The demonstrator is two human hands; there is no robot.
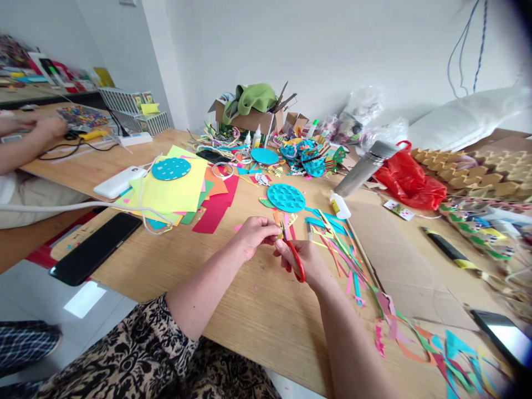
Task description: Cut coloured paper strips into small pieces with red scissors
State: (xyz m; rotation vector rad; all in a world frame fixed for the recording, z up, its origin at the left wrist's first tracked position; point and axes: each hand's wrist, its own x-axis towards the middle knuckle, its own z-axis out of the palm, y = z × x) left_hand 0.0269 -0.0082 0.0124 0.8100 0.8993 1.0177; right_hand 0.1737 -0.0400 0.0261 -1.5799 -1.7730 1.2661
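My right hand (pixel 305 260) is closed round the red handles of a pair of scissors (pixel 297 259), whose blades point up and away from me. My left hand (pixel 256 235) is pinched just left of the blades, on a small yellowish paper piece (pixel 280 235) that is mostly hidden by the fingers. Just beyond both hands lies a blue paper disc (pixel 286 198) with a raised pattern. Coloured paper strips (pixel 332 241) are scattered to the right of the scissors.
Stacked coloured paper (pixel 174 191) and a black phone (pixel 97 246) lie left. At the right are a glue bottle (pixel 341 205), a steel flask (pixel 366 166), cardboard (pixel 411 266) and a cutter knife (pixel 449 248). Another person's hand (pixel 50 127) is at far left.
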